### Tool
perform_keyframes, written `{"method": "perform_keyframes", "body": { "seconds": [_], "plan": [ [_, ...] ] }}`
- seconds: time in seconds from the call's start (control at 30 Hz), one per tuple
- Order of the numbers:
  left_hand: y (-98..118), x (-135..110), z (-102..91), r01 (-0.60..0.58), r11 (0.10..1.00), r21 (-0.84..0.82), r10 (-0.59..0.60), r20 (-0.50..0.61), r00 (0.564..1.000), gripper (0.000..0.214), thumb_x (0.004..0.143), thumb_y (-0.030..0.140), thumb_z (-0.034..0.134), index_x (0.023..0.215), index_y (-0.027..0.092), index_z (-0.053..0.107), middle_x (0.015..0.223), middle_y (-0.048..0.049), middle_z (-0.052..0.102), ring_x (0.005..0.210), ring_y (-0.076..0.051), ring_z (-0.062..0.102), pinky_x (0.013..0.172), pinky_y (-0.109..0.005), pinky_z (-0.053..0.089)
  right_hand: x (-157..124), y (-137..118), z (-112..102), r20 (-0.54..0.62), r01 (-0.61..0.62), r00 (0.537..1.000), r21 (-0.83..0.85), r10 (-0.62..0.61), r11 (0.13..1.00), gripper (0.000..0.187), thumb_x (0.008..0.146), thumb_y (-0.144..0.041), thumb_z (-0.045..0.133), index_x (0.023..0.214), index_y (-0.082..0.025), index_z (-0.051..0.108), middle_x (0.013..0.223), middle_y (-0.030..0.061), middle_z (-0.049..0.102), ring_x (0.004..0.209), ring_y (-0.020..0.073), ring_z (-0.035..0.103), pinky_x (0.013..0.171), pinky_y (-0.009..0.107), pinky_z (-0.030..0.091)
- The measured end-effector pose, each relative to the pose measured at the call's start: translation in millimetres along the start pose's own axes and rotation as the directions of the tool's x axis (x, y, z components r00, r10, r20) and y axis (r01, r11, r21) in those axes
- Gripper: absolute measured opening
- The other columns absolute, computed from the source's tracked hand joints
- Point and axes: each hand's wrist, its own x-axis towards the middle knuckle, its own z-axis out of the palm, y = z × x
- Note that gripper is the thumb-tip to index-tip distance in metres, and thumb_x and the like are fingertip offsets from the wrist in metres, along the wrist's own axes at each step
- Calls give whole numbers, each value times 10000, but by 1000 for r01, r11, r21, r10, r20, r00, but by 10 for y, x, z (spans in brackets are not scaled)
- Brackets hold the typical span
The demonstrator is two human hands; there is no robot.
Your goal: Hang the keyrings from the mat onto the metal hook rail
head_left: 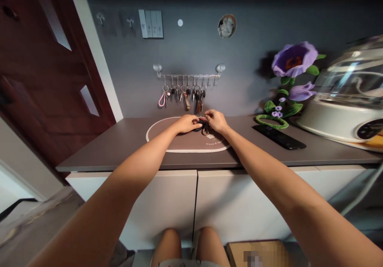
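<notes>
Over the mat (187, 142), left hand (188, 123) pinches a black bundle (204, 126); right hand (216, 121) curls inward, grip unclear.

Left grip (188, 123) and right grip (216, 121) curl close together.

The white-edged mat (185, 142) is brown, the small bundle (204, 126) seemingly black.

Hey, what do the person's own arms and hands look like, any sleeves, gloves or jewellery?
The left arm and right arm are bare, with no sleeve, watch or bracelet in sight. The left hand and right hand wear no gloves; whether there is a ring is too small to tell.
</notes>
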Motion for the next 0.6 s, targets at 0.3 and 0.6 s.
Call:
{"method": "perform_keyframes", "body": {
  "seconds": [0.3, 0.6],
  "plan": [
    [-53, 30, 38, -65, 989, 131, 61, 36, 998, 360, 719, 475, 494, 785, 150, 634, 723, -31, 616, 606, -119, 483, 548, -223, 300, 63, 49, 9, 50, -44, 998, -82, 48, 996, 219, 766, -171, 480, 917, -143, 636, 905, 71, 662, 829, 143, 591, 797, 253, 429],
    [-64, 33, 0, 15, 994, 108, -23, 75, 997, 356, 661, 459, 541, 751, 129, 639, 641, 2, 572, 551, -99, 426, 521, -220, 265, 51, 8, -26, 79, -63, 994, -78, 70, 995, 212, 756, -168, 491, 899, -141, 644, 881, 60, 663, 794, 128, 582, 774, 235, 420]
  ]
}}
